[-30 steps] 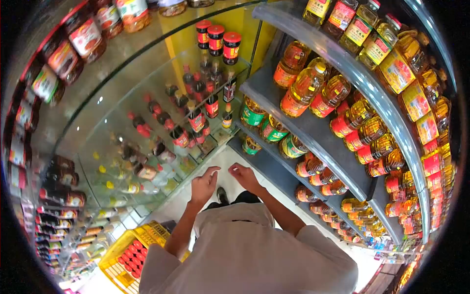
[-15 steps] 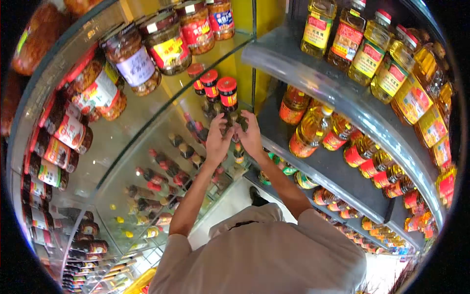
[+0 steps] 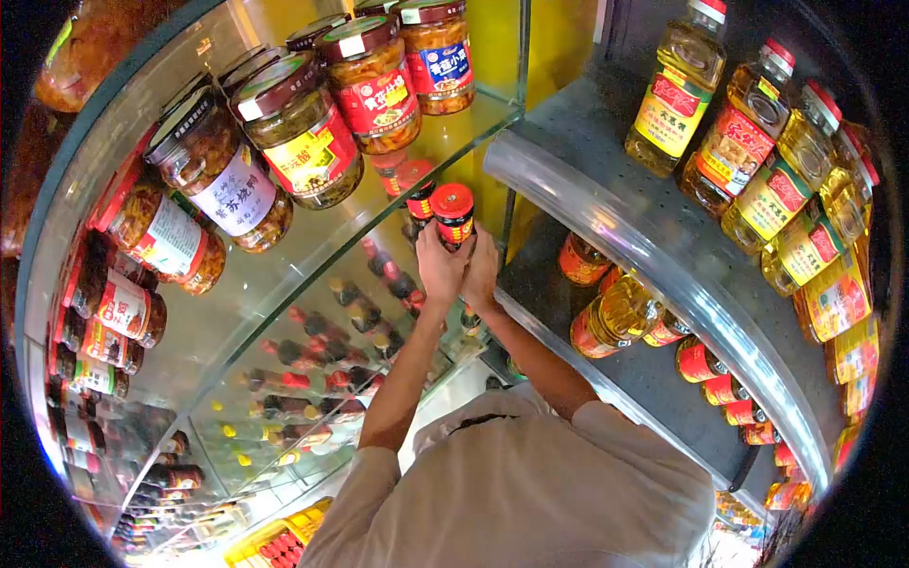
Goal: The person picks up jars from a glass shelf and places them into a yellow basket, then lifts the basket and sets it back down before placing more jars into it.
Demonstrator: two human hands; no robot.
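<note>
A small dark jar with a red lid [image 3: 453, 214] stands at the front of a short row on the glass shelf, in the corner. My left hand [image 3: 441, 269] is closed around its lower left side. On the lower right side of the same jar, my right hand [image 3: 480, 270] is closed too, its fingertips partly hidden. The two hands nearly meet below the jar and cover its base. Directly behind is another red-lidded jar [image 3: 417, 182], close to my left fingers.
Large pickle jars [image 3: 377, 90] line the glass shelf above left. Oil bottles [image 3: 674, 90] fill the dark shelf at upper right, with more bottles [image 3: 614, 317] beneath. A clear curved shelf edge [image 3: 606, 213] runs beside my right arm. A yellow crate [image 3: 275, 540] sits lower left.
Both hands were apart with curled, spread fingers below the front jar; now they are closed around its lower part. The view has shifted, bringing the shelves closer.
</note>
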